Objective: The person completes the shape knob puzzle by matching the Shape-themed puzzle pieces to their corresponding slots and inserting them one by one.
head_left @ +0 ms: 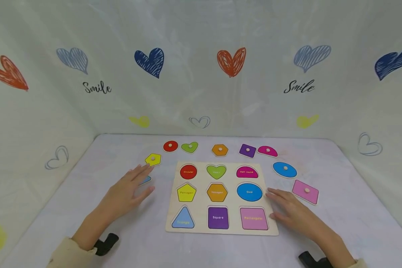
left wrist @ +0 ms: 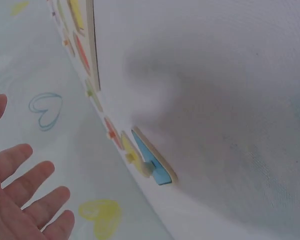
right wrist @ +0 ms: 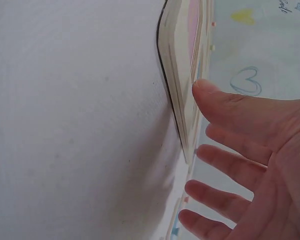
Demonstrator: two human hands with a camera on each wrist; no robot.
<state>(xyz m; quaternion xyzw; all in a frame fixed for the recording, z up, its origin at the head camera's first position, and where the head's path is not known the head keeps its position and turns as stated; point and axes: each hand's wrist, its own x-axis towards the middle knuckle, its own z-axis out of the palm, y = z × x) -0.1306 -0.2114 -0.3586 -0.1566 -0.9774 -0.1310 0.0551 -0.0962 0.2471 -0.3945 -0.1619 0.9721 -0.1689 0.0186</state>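
Note:
A wooden shape puzzle board [head_left: 201,219] lies flat, printed with labelled coloured shapes. To its left, my left hand [head_left: 128,190] hovers with fingers extended over a blue triangle piece [head_left: 146,179], which it partly hides. Its fingertips appear near a yellow pentagon piece [head_left: 153,160]. The left wrist view shows the triangle's knob [left wrist: 149,167] apart from the spread fingers [left wrist: 40,207]. My right hand [head_left: 293,208] is at the board's right edge, fingers loosely extended, holding nothing. In the right wrist view its thumb [right wrist: 225,105] is close to that edge; contact is unclear.
Behind the board lie knobbed pieces: a red circle [head_left: 171,146], green heart [head_left: 189,147], orange hexagon [head_left: 220,150], purple square [head_left: 247,150] and magenta half round [head_left: 267,150]. A blue oval [head_left: 284,170] and pink rectangle [head_left: 305,192] lie right. A heart-printed curtain [head_left: 201,93] surrounds the table.

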